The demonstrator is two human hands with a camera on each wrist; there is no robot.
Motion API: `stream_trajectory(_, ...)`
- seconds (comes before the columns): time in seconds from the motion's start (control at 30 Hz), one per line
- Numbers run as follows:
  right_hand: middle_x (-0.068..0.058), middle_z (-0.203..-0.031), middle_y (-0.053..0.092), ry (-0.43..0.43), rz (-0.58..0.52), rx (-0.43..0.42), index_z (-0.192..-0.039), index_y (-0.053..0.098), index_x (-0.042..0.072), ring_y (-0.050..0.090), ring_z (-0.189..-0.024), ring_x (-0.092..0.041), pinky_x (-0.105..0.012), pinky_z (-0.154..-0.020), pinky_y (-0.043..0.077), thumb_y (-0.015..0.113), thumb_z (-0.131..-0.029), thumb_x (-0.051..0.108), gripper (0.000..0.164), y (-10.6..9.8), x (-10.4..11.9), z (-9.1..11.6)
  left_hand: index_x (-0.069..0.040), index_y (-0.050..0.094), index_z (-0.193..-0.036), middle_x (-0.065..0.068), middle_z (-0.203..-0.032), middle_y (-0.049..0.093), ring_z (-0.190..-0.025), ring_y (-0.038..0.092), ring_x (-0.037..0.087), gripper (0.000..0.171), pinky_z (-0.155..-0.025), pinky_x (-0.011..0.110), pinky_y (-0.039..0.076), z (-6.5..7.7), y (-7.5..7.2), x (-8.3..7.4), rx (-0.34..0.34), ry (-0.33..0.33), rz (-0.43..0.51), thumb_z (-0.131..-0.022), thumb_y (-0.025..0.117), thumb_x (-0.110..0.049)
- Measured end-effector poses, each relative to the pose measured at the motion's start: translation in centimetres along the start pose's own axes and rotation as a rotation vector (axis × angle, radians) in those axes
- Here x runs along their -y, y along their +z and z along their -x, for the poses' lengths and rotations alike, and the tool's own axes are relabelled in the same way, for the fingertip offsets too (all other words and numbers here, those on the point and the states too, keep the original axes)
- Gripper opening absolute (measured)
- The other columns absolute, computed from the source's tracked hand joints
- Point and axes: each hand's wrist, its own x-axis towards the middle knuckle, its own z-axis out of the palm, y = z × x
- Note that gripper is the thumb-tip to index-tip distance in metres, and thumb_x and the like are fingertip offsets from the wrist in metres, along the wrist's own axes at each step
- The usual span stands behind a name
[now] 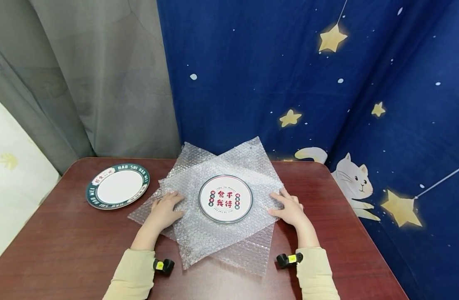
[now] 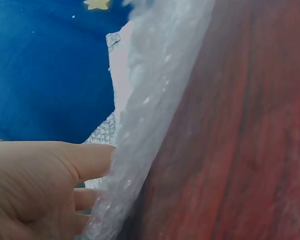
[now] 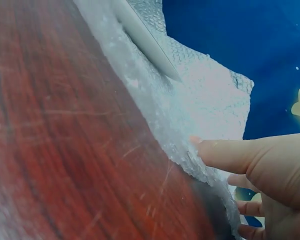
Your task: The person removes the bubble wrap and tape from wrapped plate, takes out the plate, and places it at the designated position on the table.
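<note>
A round white plate [image 1: 225, 198] with a dark rim and red characters lies on bubble wrap [image 1: 201, 237], whose two sheets overlap crosswise on the table. At its left side my left hand [image 1: 165, 211] touches the wrap, fingers spread and apart from the plate. My right hand [image 1: 290, 209] touches the opposite side with spread fingers, its thumb on the wrap near the edge in the right wrist view. The plate's edge [image 3: 150, 47] shows there as well. The left wrist view has the left thumb against the wrap [image 2: 145, 100], with other fingertips partly hidden behind it.
A second plate [image 1: 120, 186] with a green lettered rim lies at the table's back left. The reddish-brown wooden table [image 1: 64, 254] meets a grey curtain [image 1: 113, 79] and a blue starry curtain [image 1: 244, 75] behind. Wrap corners reach past the table's back edge.
</note>
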Motion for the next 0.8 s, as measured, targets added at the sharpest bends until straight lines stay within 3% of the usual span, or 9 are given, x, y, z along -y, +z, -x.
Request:
stream_trajectory(0.37, -0.020, -0.152, 0.028, 0.004, 0.007, 0.022, -0.138, 0.053, 0.017, 0.024, -0.131, -0.046, -0.069, -0.093, 0.024, 0.072, -0.085, 0.035, 0.060, -0.3, 0.0, 0.0, -0.008, 0.060, -0.130, 0.030, -0.145, 0.033, -0.135, 0.019, 0.052, 0.043, -0.100, 0.074, 0.013, 0.1, 0.7, 0.2, -0.008, 0.027, -0.012, -0.088, 0.065, -0.017)
stream_trajectory(0.8, -0.021, -0.150, 0.031, 0.040, 0.071, 0.052, -0.137, 0.054, 0.016, 0.028, -0.128, -0.045, -0.071, -0.093, 0.027, 0.074, -0.083, 0.032, 0.060, -0.6, 1.0, -0.2, -0.006, 0.062, -0.127, 0.031, -0.144, 0.033, -0.134, 0.022, 0.053, 0.042, -0.098, 0.075, 0.014, -0.1, 0.1, -0.1, 0.032, 0.019, -0.024, -0.087, 0.066, -0.016)
